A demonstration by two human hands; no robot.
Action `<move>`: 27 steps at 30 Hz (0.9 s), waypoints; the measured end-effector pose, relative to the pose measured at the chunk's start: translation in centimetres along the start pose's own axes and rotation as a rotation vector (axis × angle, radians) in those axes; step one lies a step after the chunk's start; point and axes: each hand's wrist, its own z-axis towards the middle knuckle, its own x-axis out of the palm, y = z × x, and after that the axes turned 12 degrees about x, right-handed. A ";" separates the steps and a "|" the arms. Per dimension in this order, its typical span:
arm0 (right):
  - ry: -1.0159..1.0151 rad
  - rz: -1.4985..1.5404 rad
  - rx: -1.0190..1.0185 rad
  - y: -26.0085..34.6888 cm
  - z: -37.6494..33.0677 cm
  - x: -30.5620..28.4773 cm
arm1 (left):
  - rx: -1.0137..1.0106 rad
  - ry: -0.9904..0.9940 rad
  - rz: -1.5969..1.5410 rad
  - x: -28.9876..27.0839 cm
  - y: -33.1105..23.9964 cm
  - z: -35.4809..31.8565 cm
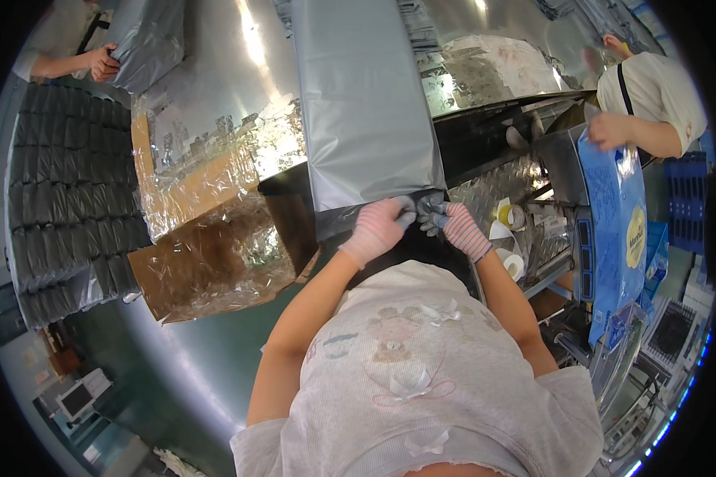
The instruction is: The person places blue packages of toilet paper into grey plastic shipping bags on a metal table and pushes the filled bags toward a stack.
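A long grey plastic bag (370, 103), filled out into a flat-topped block, stretches away from me over the metal table. Both my hands wear striped knit gloves with grey fingertips and meet at the bag's near right corner. My left hand (378, 227) is closed, its fingers pinching the loose near edge. Close beside it, my right hand (458, 226) has its fingers curled on the same edge at the corner. Dark shadow under the bag's end hides part of the fingertips.
Left of the bag stands an open cardboard box (207, 262) lined with clear film. Stacked grey packages (71, 183) fill the far left. Tape rolls (511, 216) lie right of my hand, before a blue printed bag (616, 230). Co-workers' hands (103, 63) show at both sides.
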 end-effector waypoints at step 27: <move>-0.290 -0.478 -0.088 -8.4 4.0 -4.4 | -0.316 -0.798 -0.060 -14.7 1.7 -8.6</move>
